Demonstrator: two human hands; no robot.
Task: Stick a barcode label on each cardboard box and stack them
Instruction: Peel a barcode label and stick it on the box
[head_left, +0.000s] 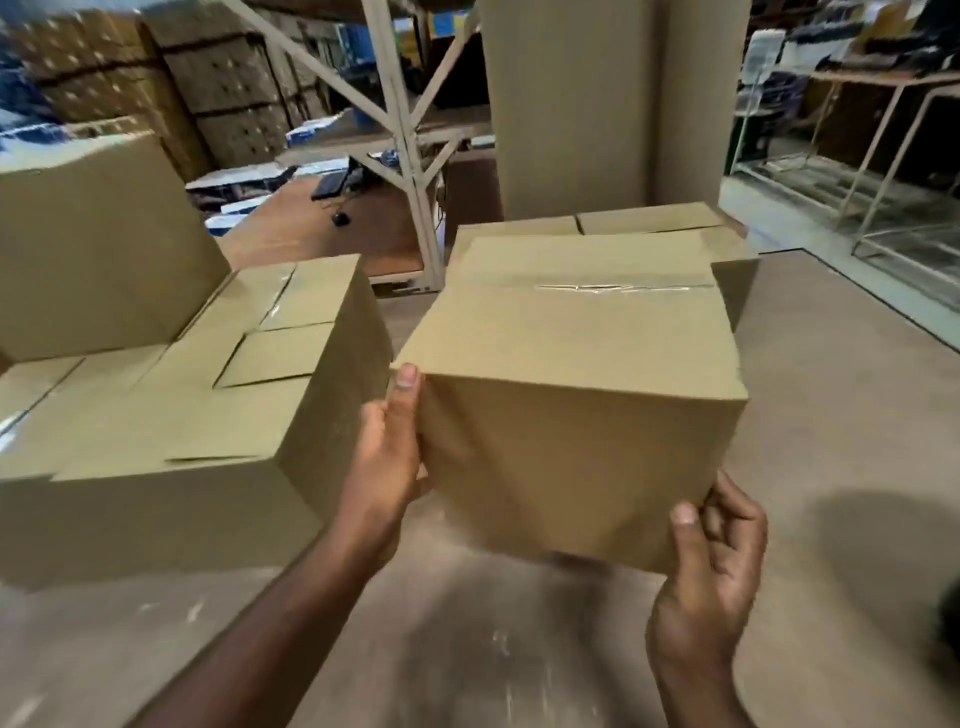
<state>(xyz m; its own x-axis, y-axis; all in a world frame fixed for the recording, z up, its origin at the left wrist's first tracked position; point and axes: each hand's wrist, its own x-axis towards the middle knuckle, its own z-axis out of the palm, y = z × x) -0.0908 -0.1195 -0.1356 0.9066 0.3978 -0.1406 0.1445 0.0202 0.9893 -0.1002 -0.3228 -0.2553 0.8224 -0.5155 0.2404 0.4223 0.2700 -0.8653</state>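
A plain brown cardboard box (566, 395) with a taped top seam is held up above the table (841, 426), tilted toward me. My left hand (387, 457) grips its left edge, thumb lying along the front corner. My right hand (706, 577) holds the lower right corner, thumb on the front face and fingers curled under. No barcode label shows on the faces I can see. Behind the box lie two more closed boxes (649, 223), partly hidden.
A group of cardboard boxes (171, 395) fills the left side of the table, a taller one (93, 249) behind them. Large cardboard rolls (613, 104) stand at the back. Metal racking (405, 130) and shelving lie beyond; a dark object (948, 629) sits at the right edge.
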